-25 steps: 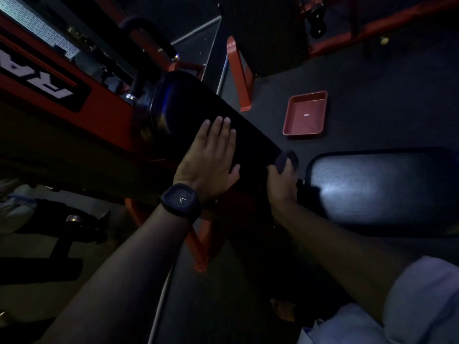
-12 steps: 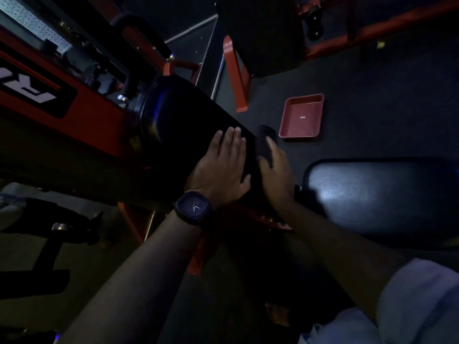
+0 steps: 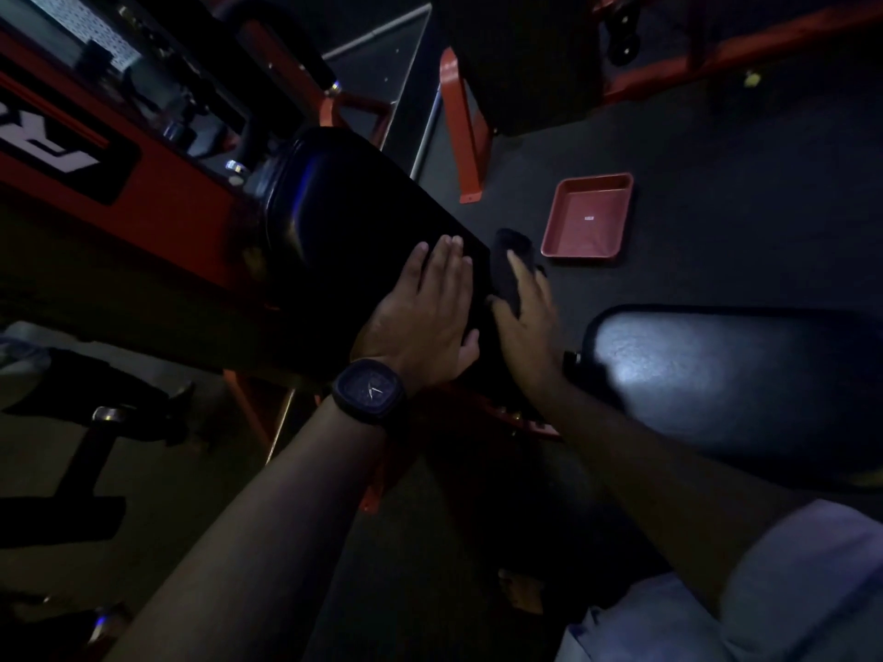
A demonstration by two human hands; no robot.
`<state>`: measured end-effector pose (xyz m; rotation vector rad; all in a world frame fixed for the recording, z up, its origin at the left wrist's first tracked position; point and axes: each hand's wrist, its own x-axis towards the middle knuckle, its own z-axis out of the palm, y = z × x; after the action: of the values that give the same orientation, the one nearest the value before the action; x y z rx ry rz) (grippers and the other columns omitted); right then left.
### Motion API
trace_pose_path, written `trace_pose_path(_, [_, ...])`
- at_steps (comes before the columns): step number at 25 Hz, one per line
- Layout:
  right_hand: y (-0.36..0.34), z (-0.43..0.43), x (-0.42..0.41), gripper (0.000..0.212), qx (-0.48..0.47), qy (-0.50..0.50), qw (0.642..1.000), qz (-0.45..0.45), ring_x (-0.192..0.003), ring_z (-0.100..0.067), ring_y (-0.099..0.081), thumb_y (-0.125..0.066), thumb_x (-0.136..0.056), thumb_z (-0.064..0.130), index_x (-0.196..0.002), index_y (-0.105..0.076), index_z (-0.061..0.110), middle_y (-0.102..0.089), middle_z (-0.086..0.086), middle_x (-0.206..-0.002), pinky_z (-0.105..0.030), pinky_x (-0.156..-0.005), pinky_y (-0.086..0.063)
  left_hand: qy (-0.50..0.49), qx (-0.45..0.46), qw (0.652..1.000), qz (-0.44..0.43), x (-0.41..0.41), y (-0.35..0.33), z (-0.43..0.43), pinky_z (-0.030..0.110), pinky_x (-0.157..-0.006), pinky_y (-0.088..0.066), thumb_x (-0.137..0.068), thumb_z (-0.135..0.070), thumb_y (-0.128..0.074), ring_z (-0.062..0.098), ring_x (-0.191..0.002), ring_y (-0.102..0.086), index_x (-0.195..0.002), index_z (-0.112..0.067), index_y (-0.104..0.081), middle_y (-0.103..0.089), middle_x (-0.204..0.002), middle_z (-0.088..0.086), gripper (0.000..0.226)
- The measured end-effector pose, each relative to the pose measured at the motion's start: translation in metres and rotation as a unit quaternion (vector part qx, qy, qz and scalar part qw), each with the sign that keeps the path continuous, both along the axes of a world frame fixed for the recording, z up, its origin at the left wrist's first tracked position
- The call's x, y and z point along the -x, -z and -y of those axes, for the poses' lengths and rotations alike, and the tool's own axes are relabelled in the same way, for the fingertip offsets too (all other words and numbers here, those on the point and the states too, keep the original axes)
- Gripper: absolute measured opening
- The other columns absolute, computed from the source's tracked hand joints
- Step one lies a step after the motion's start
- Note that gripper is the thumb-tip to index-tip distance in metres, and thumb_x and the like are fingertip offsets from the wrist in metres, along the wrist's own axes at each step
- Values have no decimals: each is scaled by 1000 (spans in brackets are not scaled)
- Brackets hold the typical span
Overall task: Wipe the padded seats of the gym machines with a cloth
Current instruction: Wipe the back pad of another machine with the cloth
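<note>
The left hand (image 3: 420, 308) lies flat, fingers straight, on the black back pad (image 3: 363, 222), while at its 3 o'clock the right hand (image 3: 525, 322) seems to grip a dark cloth (image 3: 507, 265) against the pad's edge, a red tray (image 3: 590, 215) at 1 o'clock.

Dark floor (image 3: 716, 136), 1 red tray (image 3: 587, 217) lying on it
</note>
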<state>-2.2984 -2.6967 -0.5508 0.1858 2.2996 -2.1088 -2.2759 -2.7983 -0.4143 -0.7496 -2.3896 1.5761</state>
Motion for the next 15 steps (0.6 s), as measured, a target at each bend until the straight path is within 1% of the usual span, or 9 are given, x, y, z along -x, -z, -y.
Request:
trace_pose_path(1, [6,-3,5,61,-2,-4,1000,-25,-142,-16,-36,-54,-93,35,-152,-37,38,-38,1,-157,-33,-113,-30,1,-4,1000,0,0,-1,0,48,-119,-25,-90,-57,-19,31,-144,-43,-147,-4,-49,-47,-152,20,84])
trace_pose_path(2, [13,-9,14,62,18,6,1000,18,-141,-17,-39,-54,-94,35,-153,-37,35,-40,0,-156,-32,-113,-31,3,-6,1000,-2,0,0,1,48,-119,-25,-90,-58,-19,31,-144,-43,-147,-4,-49,-47,-152,20,84])
trace_pose_path(4, [24,-16,19,67,45,33,986,160,-141,-24,-41,-53,-92,38,-155,-34,31,-42,-5,-156,-38,-116,-32,4,-8,1000,-5,-1,0,2,47,-120,-26,-91,-58,-21,31,-143,-44,-147,-4,-49,-48,-152,20,83])
trace_pose_path(5, [22,-15,13,67,30,24,984,173,-142,-24,-40,-53,-92,37,-156,-32,31,-40,-5,-156,-41,-116,-32,1,-11,1000,-4,-2,0,1,47,-119,-26,-91,-57,-21,31,-143,-44,-146,-4,-50,-49,-151,20,83])
trace_pose_path(8, [6,-5,-2,63,18,-14,1000,-3,-139,-13,-36,-53,-92,32,-153,-37,34,-38,0,-157,-32,-113,-29,16,-15,1000,-10,1,3,2,46,-119,-25,-90,-55,-18,30,-142,-46,-146,-3,-51,-50,-150,20,83])
trace_pose_path(9, [8,-8,9,62,20,-13,1000,-20,-137,-11,-40,-54,-91,33,-152,-41,33,-41,-1,-154,-30,-112,-31,16,-18,1000,-9,1,3,2,46,-119,-24,-90,-55,-17,30,-142,-45,-146,-3,-50,-50,-150,20,83])
trace_pose_path(12, [18,-19,32,70,76,30,980,184,-132,-22,-49,-53,-81,46,-149,-44,34,-48,-7,-147,-42,-113,-38,12,-23,1000,-8,1,3,3,46,-119,-23,-90,-56,-20,31,-142,-45,-146,-3,-50,-49,-150,20,83])
trace_pose_path(13, [12,-16,24,68,74,27,980,185,-133,-23,-48,-53,-83,43,-149,-44,34,-46,-6,-149,-43,-113,-38,10,-26,1000,-6,0,3,2,47,-119,-23,-90,-56,-20,31,-142,-45,-145,-2,-51,-50,-150,21,83])
trace_pose_path(15, [2,0,1,60,60,18,996,55,-134,-16,-44,-54,-89,33,-148,-45,34,-44,-1,-151,-34,-112,-34,23,-23,999,-7,1,4,4,47,-118,-24,-90,-55,-21,32,-141,-47,-144,-2,-53,-52,-148,22,82])
